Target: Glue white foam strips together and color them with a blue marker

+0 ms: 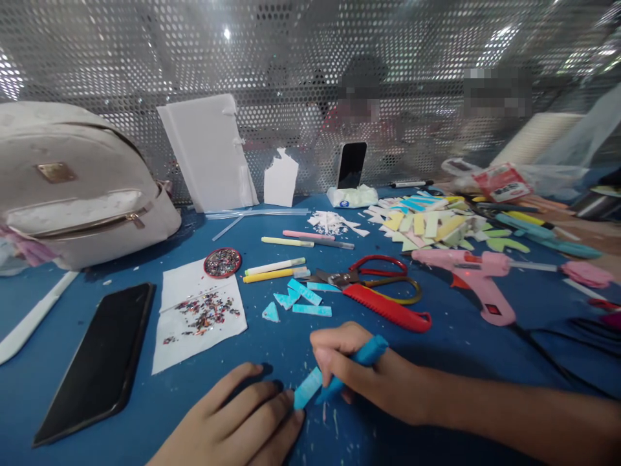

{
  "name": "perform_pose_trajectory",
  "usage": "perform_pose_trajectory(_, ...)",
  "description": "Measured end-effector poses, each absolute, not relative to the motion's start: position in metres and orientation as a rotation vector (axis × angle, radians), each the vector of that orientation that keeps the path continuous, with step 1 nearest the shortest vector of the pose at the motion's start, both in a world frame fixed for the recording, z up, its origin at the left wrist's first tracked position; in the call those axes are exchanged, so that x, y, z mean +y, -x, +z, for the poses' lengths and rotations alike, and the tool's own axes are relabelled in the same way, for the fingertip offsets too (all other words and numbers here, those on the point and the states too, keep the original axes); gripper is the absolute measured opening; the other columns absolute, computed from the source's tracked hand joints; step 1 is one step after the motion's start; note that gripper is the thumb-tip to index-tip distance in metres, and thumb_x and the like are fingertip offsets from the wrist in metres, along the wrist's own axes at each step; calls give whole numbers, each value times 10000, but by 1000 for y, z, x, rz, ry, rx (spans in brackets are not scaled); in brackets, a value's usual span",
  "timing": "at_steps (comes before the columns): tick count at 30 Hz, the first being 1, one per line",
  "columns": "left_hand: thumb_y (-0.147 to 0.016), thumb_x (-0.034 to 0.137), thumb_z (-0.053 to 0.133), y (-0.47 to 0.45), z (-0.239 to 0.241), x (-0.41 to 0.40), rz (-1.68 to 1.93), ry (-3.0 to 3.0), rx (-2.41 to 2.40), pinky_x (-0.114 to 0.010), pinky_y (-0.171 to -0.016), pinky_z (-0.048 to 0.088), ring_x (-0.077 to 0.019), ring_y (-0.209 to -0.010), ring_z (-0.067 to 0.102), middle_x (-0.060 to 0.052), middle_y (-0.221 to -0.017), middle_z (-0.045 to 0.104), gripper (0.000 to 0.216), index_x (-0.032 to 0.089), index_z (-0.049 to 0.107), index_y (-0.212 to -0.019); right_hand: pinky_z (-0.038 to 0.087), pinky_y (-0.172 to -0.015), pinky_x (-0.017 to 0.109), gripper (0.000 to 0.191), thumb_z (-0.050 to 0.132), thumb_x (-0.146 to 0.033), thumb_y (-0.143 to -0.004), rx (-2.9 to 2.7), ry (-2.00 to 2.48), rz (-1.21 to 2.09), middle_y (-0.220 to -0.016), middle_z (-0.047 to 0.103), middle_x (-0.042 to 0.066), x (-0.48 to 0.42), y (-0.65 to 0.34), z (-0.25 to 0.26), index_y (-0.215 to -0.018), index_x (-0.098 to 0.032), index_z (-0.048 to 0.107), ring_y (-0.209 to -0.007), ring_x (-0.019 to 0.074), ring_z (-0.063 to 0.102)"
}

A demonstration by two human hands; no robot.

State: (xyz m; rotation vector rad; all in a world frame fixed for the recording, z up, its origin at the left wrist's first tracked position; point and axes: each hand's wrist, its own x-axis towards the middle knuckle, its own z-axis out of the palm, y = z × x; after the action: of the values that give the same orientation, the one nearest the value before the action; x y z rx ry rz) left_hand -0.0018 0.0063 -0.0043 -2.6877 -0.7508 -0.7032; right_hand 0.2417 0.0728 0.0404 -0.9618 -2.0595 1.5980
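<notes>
Though near strips (312, 310), scissors (345, 277) beyond cutter (385, 307).

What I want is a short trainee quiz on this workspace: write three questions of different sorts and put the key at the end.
1. Multiple choice: what does the right hand hold?
A. scissors
B. a blue marker
C. a yellow pen

2. True or false: the left hand is holding the black phone.

3. Fill the gap: the glue gun lying on the blue table is mostly ______ in colour.

Key:
1. B
2. False; it touches the end of a light-blue strip.
3. pink
</notes>
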Motion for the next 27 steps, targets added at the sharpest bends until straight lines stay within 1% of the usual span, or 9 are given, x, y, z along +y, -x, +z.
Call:
perform_pose_trajectory(5, -1070, 297, 510, 0, -6, 8, -789, 2656, -713, -405, -1191, 393, -157, -1052, 682, -31, -1059, 729, 238, 215, 692, -1200, 395, -533, 247, 441, 415, -507, -1010, -2036, 964, 1599, -609, 488, -35, 72, -242, 42, -685, -216, 474, -547, 128, 513)
perform_pose_trajectory(8, -1083, 165, 424, -3, -13, 8, -930, 2622, -701, -395, -1247, 294, -126, -1003, 683, 4, -1021, 732, 313, 200, 730, -1141, 389, -521, 243, 445, 400, -501, -1017, -2029, 958, 1583, -613, 480, -38, 72, -242, 42, -681, -217, 471, -532, 122, 501)
perform_pose_trajectory(13, -1098, 153, 372, -7, -8, 10, -1033, 2587, -716, -361, -1253, 274, -109, -954, 678, 29, -954, 734, 386, 211, 752, -1066, 396, -534, 243, 420, 396, -467, -1024, -2089, 972, 1530, -608, 488, -36, 70, -242, 41, -699, -216, 481, -553, 130, 518)
perform_pose_trajectory(16, -1106, 158, 349, -4, 6, 10, -848, 2685, -725, -336, -1257, 248, -108, -980, 679, 38, -1000, 746, 396, 211, 741, -1121, 396, -540, 240, 398, 402, -448, -1019, -2086, 999, 1521, -610, 500, -35, 70, -243, 40, -713, -211, 496, -556, 131, 524)
perform_pose_trajectory(19, -1102, 211, 410, -1, 14, 10, -766, 2738, -727, -329, -1256, 239, -113, -1012, 681, 36, -1056, 745, 317, 209, 722, -1165, 372, -524, 237, 407, 409, -429, -1010, -2103, 1009, 1539, -566, 486, -41, 70, -243, 40, -684, -205, 504, -515, 120, 489)
perform_pose_trajectory(21, -1098, 259, 435, -1, 16, 9, -804, 2743, -728, -331, -1227, 299, -122, -1001, 684, 23, -1045, 740, 290, 205, 715, -1152, 369, -524, 233, 383, 435, -439, -1001, -2072, 993, 1552, -555, 484, -46, 69, -243, 39, -717, -201, 531, -517, 123, 486)
perform_pose_trajectory(23, -1079, 262, 465, -3, 17, 8, -823, 2750, -739, -345, -1142, 419, -143, -967, 689, -2, -1020, 734, 254, 196, 702, -1142, 387, -542, 231, 323, 463, -431, -994, -2019, 960, 1547, -603, 507, -45, 68, -243, 39, -793, -198, 560, -554, 129, 520)
perform_pose_trajectory(25, -1037, 226, 503, -6, 19, 8, -835, 2774, -760, -372, -1034, 508, -170, -937, 688, -34, -1003, 723, 209, 185, 685, -1131, 424, -588, 240, 241, 490, -391, -984, -2014, 908, 1479, -705, 556, -31, 67, -244, 39, -880, -199, 592, -628, 139, 568)
perform_pose_trajectory(27, -1001, 207, 519, -10, 21, 8, -841, 2822, -787, -395, -970, 535, -193, -928, 679, -51, -987, 706, 191, 181, 663, -1125, 472, -689, 266, 174, 522, -349, -978, -2066, 843, 1325, -854, 629, -2, 66, -244, 40, -975, -209, 627, -765, 163, 618)
